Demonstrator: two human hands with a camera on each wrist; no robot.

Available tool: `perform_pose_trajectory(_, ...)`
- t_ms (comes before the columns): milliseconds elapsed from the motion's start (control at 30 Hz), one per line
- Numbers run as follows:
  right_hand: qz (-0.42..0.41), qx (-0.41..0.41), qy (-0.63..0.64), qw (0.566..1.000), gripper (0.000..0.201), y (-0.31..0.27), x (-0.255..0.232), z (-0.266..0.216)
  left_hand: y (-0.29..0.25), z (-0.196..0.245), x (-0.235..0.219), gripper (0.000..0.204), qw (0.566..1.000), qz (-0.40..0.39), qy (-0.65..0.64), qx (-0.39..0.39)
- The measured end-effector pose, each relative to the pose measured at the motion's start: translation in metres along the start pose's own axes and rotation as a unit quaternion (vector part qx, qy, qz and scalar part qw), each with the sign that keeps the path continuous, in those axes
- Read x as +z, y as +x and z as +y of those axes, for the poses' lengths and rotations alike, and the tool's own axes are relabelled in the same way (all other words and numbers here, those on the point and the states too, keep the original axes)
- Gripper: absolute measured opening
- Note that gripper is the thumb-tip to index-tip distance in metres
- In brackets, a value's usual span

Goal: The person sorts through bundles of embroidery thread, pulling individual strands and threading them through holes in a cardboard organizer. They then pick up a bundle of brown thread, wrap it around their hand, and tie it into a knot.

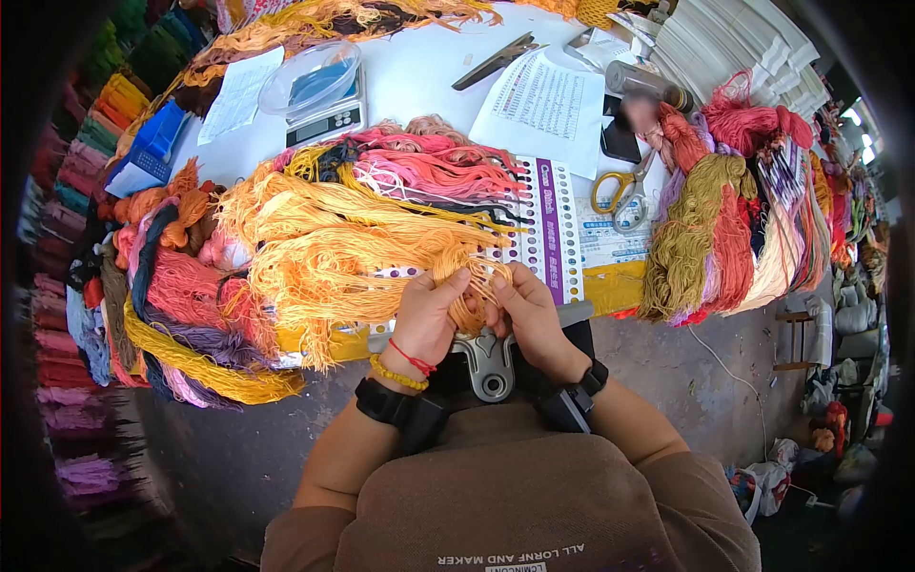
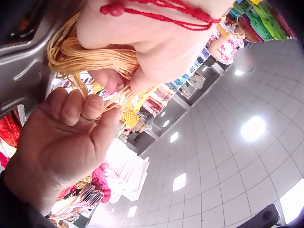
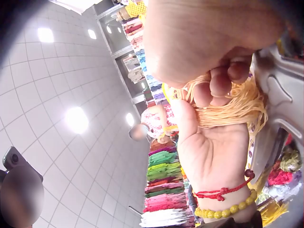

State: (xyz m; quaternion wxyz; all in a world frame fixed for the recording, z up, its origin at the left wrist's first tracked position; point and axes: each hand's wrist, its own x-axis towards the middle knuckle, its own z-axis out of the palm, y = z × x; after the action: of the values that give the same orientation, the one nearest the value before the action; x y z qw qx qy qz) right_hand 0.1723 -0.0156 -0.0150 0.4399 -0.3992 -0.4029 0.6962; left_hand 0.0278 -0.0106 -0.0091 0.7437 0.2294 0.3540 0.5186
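In the head view my left hand point(image 1: 426, 316) grips a looped bundle of light orange embroidery thread point(image 1: 466, 315) near the table's front edge. My right hand point(image 1: 534, 316) pinches strands of the same bundle just to the right. Seen from the left wrist, the thread point(image 2: 102, 61) runs through the left hand's curled fingers, and the right fingers point(image 2: 71, 110) are bent at strands below it. In the right wrist view the bundle point(image 3: 232, 108) lies across the left palm. Beside the hands, a large spread of loose orange thread point(image 1: 353, 253) covers the table's left part.
A white punched thread card point(image 1: 546, 219) lies behind the hands. Yellow-handled scissors point(image 1: 618, 195), printed sheets point(image 1: 543, 105) and a digital scale point(image 1: 329, 119) are farther back. Heaps of coloured thread point(image 1: 701, 238) hang at the right. A grey metal bracket point(image 1: 488, 367) sits under the hands.
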Motion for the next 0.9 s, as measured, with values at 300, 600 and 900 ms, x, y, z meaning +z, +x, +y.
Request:
perform_pose_trajectory(300, 0.045, 0.024, 0.058, 0.997, 0.022, 0.0035, -0.0013, -0.0017, 0.0023, 0.0002, -0.0044, 0.019, 1.0, -0.009, -0.019, -0.018)
perform_pose_trajectory(600, 0.002, 0.03, -0.013, 0.999, 0.018, 0.0003, -0.0003, -0.0065, 0.0017, 0.005, 0.0015, 0.02, 0.998, -0.018, -0.043, -0.03)
perform_pose_trajectory(900, 0.005, 0.024, -0.022, 0.999, 0.021, 0.0005, -0.0015, -0.0017, -0.0006, 0.0026, 0.0009, 0.024, 1.0, -0.006, 0.009, -0.01)
